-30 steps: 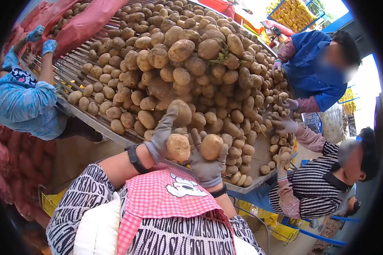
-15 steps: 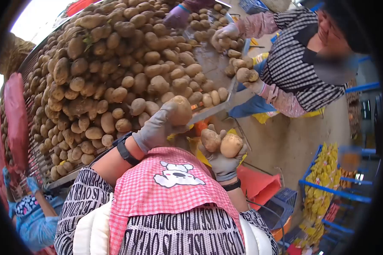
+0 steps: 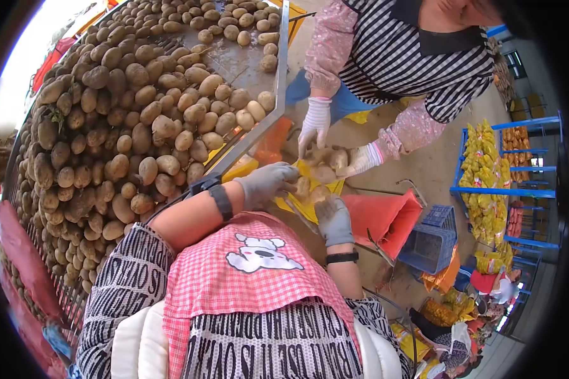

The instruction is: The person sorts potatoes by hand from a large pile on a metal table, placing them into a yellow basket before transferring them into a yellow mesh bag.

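Observation:
My left hand [image 3: 269, 183], in a grey glove, reaches over a yellow mesh bag [image 3: 306, 211] with fingers loosely bent and apart. Beside its fingertips is a potato [image 3: 303, 187]. On the other side, my right hand [image 3: 335, 221], also gloved, has its fingers extended at the bag's mouth, close to another potato [image 3: 320, 193]. Facing me, a co-worker in white gloves holds potatoes [image 3: 325, 167] over the same bag, between a left-side hand [image 3: 315, 124] and a right-side hand [image 3: 362, 160]. The bag's lower part is hidden.
A metal-edged sorting table [image 3: 253, 136] heaped with potatoes [image 3: 123, 142] stands at the left. To the right are a red sack [image 3: 385, 218], a blue crate [image 3: 428, 240] and a blue rack [image 3: 509, 191] with filled yellow bags [image 3: 483, 174]. Other people sit at the lower right.
Both my hands have moved to the yellow bag, and the potatoes they held have left them. The co-worker's hands have come from the table to the bag with potatoes. My view has turned right.

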